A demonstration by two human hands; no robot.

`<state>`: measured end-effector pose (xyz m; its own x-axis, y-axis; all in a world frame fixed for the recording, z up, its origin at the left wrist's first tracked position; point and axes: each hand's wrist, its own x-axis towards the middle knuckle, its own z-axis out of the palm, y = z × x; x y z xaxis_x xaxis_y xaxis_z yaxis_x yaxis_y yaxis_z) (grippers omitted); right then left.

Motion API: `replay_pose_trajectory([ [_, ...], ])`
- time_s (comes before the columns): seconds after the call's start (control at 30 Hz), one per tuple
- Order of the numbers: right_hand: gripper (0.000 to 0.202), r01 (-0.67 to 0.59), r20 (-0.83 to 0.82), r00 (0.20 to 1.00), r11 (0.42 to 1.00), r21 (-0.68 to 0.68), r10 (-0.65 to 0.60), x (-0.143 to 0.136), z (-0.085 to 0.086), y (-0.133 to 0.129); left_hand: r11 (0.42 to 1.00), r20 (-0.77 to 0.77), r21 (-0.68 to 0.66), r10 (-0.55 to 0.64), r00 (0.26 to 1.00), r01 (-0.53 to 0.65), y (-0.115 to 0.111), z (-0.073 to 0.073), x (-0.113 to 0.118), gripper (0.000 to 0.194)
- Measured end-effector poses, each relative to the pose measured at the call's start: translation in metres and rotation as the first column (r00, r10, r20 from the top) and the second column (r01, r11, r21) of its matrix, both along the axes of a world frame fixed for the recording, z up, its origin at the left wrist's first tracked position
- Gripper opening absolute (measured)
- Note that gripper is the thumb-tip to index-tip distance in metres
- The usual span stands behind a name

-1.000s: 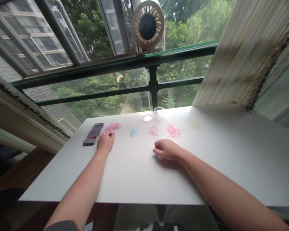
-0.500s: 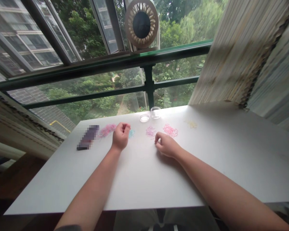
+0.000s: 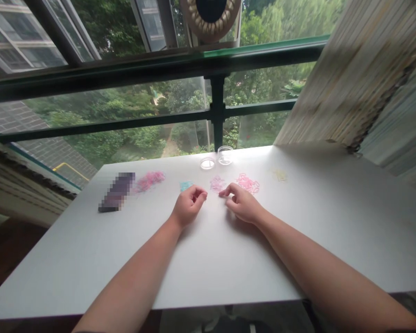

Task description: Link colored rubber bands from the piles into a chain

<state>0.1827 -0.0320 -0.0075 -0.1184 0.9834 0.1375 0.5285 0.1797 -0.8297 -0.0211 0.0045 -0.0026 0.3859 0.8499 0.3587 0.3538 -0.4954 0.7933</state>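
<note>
My left hand (image 3: 190, 204) is raised just over the table, thumb and fingers pinched together; whatever lies between the tips is too small to make out. Beside it is a small teal pile (image 3: 185, 186), partly behind the hand. My right hand (image 3: 241, 203) rests low over the white tabletop, its index finger stretched to the near edge of a lilac pile (image 3: 217, 183) and its thumb apart. Just behind that hand lies a pile of pink loops (image 3: 247, 182) that look like small rubber bands. Further right is a pale yellow pile (image 3: 279, 174).
A larger mixed pink pile (image 3: 150, 181) lies at left, near a dark pixelated oblong object (image 3: 118, 192). At the table's back edge stand a clear round container (image 3: 225, 156) and a shallow clear lid (image 3: 207, 163). Beyond are a window railing (image 3: 217, 111) and a fan (image 3: 213, 21).
My left hand has moved right and toward me, away from the mixed pink pile and closer to my right hand. The right index finger has stretched out toward the lilac pile. The view has tilted down.
</note>
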Motion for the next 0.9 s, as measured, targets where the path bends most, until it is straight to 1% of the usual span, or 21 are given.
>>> replay_pose_trajectory([
  [0.13,0.017,-0.009,-0.011,1.000,1.000,0.002,0.009,0.001,-0.001,0.000,1.000,0.010,-0.031,0.001,1.000,-0.001,0.002,-0.003,0.001,0.018],
  [0.3,0.016,-0.020,-0.019,1.000,0.999,0.038,0.020,0.002,0.000,-0.001,0.997,0.019,-0.078,-0.011,1.000,0.012,-0.001,-0.004,0.003,0.018],
  [0.6,0.014,0.020,-0.062,0.998,0.998,0.059,-0.017,0.002,0.001,-0.002,0.988,0.060,-0.148,-0.034,0.998,0.042,-0.001,-0.005,0.005,0.019],
  [0.73,0.012,0.029,-0.031,0.999,0.999,0.036,-0.028,0.002,0.003,-0.004,0.988,0.065,-0.145,-0.034,0.997,0.043,-0.003,-0.006,0.006,0.018],
  [0.8,0.007,0.019,-0.001,1.000,0.999,0.046,-0.019,0.001,0.005,-0.006,0.991,0.074,-0.129,-0.024,0.997,0.034,-0.005,-0.004,0.007,0.018],
  [0.83,0.004,0.005,0.011,1.000,0.998,0.057,-0.005,0.000,0.006,-0.007,0.993,0.073,-0.117,-0.019,0.997,0.028,-0.007,-0.002,0.008,0.017],
  [0.9,0.007,-0.053,0.027,0.998,0.996,0.073,0.051,-0.004,0.008,-0.010,0.996,0.055,-0.082,-0.015,0.998,0.019,-0.010,0.001,0.010,0.017],
])
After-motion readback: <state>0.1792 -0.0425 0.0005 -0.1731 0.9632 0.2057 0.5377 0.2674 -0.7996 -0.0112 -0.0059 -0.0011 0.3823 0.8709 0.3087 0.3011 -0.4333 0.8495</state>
